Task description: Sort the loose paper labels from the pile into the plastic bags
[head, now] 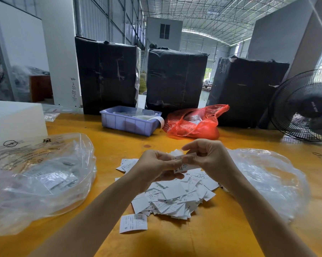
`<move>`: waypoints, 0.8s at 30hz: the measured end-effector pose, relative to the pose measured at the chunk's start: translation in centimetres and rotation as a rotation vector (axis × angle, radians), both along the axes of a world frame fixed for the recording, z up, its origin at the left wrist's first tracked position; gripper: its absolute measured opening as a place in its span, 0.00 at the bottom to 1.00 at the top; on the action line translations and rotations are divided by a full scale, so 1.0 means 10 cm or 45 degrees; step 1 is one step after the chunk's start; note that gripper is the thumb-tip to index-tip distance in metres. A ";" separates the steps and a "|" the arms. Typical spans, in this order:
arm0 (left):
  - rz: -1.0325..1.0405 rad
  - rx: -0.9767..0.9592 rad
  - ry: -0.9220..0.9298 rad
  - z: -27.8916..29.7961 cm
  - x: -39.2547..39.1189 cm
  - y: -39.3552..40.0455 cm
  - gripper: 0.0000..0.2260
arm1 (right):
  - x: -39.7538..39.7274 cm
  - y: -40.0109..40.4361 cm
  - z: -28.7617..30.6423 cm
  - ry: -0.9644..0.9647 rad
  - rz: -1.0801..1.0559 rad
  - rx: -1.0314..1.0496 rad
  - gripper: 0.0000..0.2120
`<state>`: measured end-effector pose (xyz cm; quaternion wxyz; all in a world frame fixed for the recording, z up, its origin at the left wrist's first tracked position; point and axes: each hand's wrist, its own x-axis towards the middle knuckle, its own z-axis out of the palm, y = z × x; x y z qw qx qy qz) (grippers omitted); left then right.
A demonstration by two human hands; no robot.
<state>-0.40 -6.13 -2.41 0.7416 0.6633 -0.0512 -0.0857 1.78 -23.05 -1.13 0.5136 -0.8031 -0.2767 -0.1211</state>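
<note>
A pile of small white paper labels [175, 197] lies on the yellow table [203, 238] in front of me. Above the pile, my left hand [156, 168] grips a small stack of labels [183, 166], fingers curled round it. My right hand [206, 154] meets it from the right and pinches the top of the same stack. One label marked S [133, 223] lies apart at the near side. A clear plastic bag [39, 179] holding labels lies to the left. Another clear plastic bag [267, 180] lies to the right.
A purple plastic tray [130, 125] and a red plastic bag [195, 121] sit further back on the table. Behind them stand three black wrapped boxes [175, 78]. A black fan [304, 106] stands at the right edge, a white block [13, 119] at the left.
</note>
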 end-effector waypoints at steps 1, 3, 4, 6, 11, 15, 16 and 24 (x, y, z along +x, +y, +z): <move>0.012 -0.008 0.000 0.00 0.00 0.00 0.10 | 0.00 0.00 0.00 0.019 0.015 0.016 0.09; 0.035 -0.017 0.001 0.01 0.02 0.01 0.11 | 0.00 -0.01 0.00 0.040 0.032 0.006 0.10; 0.049 -0.018 0.000 0.01 0.02 0.02 0.12 | 0.01 -0.01 0.00 0.044 0.033 -0.017 0.10; 0.067 -0.029 -0.012 0.00 0.03 0.02 0.13 | 0.02 -0.03 0.00 0.036 0.002 -0.048 0.10; 0.059 -0.059 -0.025 -0.01 0.03 0.02 0.10 | 0.04 -0.10 0.05 -0.144 -0.187 0.064 0.07; 0.055 -0.081 -0.028 -0.03 0.04 0.02 0.08 | 0.03 -0.10 0.07 -0.184 -0.192 0.132 0.10; 0.056 -0.083 -0.030 -0.03 0.04 0.02 0.08 | 0.03 -0.10 0.07 -0.183 -0.190 0.136 0.10; 0.048 -0.095 -0.020 -0.02 0.05 0.02 0.08 | 0.04 -0.10 0.06 -0.133 -0.161 0.093 0.08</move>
